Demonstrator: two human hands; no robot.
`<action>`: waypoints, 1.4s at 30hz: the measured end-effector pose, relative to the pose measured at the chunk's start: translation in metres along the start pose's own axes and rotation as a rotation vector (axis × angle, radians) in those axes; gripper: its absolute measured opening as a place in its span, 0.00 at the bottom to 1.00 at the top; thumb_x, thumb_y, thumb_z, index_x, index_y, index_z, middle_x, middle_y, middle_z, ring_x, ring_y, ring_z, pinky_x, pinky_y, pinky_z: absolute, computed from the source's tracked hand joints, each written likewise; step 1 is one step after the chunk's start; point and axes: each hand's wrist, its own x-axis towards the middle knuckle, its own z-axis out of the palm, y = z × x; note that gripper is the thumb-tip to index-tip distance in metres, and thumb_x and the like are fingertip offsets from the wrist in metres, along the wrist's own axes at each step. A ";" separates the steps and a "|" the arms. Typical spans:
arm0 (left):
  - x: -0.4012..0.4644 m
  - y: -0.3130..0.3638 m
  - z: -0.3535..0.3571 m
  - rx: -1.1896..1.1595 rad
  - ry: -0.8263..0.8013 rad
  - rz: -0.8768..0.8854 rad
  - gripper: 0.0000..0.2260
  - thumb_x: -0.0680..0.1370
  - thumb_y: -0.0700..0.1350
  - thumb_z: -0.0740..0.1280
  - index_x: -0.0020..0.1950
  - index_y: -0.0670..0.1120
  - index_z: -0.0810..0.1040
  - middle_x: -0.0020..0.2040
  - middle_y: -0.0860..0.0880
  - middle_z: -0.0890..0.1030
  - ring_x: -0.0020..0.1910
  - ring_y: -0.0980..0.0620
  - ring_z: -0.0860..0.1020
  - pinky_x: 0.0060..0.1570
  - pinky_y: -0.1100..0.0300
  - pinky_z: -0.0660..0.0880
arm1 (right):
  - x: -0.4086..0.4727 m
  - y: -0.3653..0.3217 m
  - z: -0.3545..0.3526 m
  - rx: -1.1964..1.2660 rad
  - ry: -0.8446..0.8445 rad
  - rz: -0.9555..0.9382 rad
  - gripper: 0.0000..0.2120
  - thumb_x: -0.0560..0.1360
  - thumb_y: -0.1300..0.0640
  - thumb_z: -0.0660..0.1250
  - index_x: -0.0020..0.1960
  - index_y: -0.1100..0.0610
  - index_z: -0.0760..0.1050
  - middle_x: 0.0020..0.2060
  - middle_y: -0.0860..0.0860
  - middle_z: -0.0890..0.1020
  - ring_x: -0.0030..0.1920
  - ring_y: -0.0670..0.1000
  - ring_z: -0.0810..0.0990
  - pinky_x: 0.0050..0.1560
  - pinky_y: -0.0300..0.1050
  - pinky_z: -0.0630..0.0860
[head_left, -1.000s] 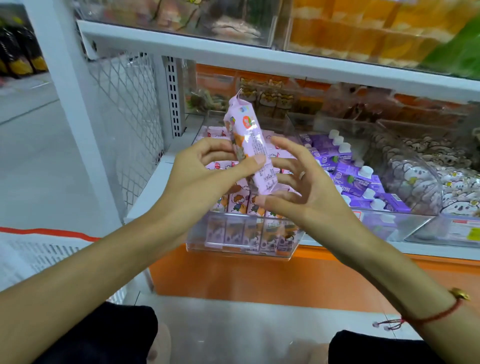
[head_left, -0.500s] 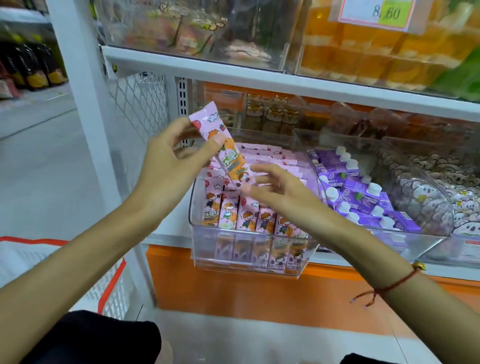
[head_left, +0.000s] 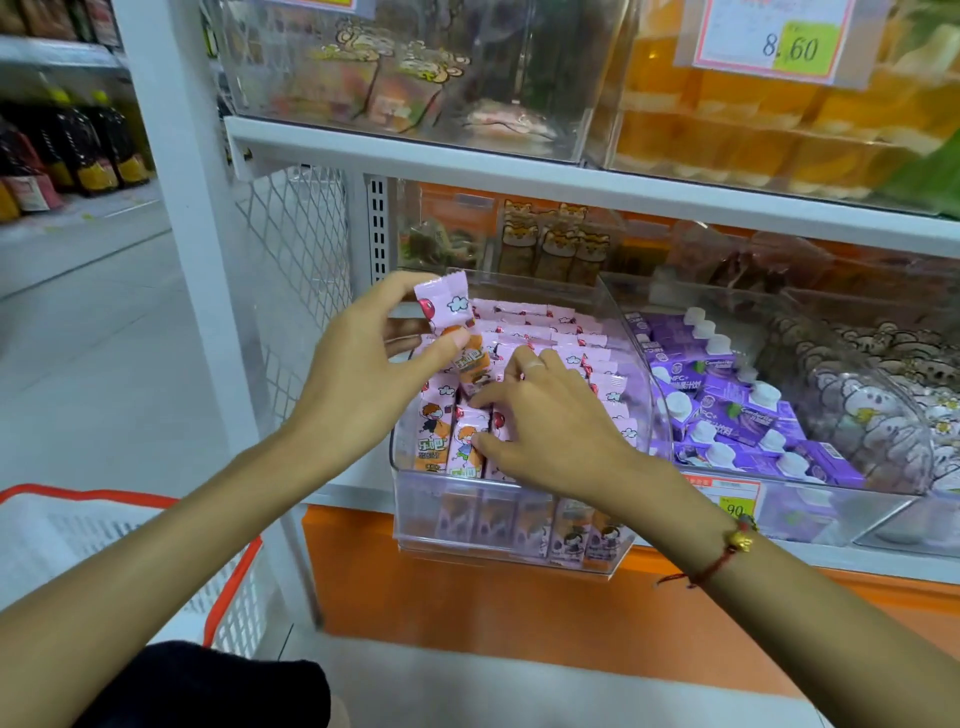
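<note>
A clear plastic bin (head_left: 498, 551) on the lower shelf holds several rows of pink snack packets (head_left: 550, 332) standing upright. My left hand (head_left: 358, 374) pinches one pink packet (head_left: 452, 322) between thumb and fingers, tilted, its lower end down among the front rows. My right hand (head_left: 550, 421) reaches into the bin, its fingertips pressing on the packets in the front rows beside the held one. Whether it grips any packet is hidden by its own fingers.
Purple drink cartons (head_left: 727, 410) fill the bin to the right, with bagged sweets (head_left: 883, 395) beyond. A white shelf upright (head_left: 192, 291) and wire mesh (head_left: 296, 244) stand to the left. A white basket with a red rim (head_left: 228, 587) sits at lower left.
Both hands have dropped towards the bin. The held packet has gone from raised above the rows to its lower end among them, and my right hand has moved onto the front packets.
</note>
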 end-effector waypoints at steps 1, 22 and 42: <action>0.001 0.000 -0.001 0.018 -0.038 0.006 0.13 0.72 0.52 0.72 0.55 0.60 0.75 0.49 0.64 0.81 0.49 0.62 0.81 0.53 0.66 0.77 | -0.002 0.001 -0.001 0.036 0.013 0.000 0.19 0.75 0.45 0.64 0.64 0.46 0.74 0.50 0.50 0.66 0.55 0.52 0.64 0.47 0.44 0.58; 0.059 0.000 0.014 1.036 -0.782 0.217 0.18 0.74 0.54 0.69 0.62 0.52 0.78 0.57 0.53 0.80 0.60 0.50 0.73 0.54 0.57 0.72 | -0.024 0.009 0.001 0.324 0.079 0.024 0.16 0.73 0.48 0.68 0.60 0.47 0.77 0.54 0.48 0.76 0.56 0.50 0.69 0.48 0.44 0.67; 0.006 0.027 -0.009 0.744 -0.540 0.234 0.01 0.78 0.52 0.66 0.48 0.58 0.76 0.40 0.64 0.73 0.44 0.65 0.72 0.37 0.70 0.63 | -0.044 0.023 -0.008 0.142 0.045 -0.005 0.18 0.79 0.51 0.60 0.68 0.50 0.70 0.61 0.49 0.76 0.63 0.51 0.68 0.53 0.44 0.68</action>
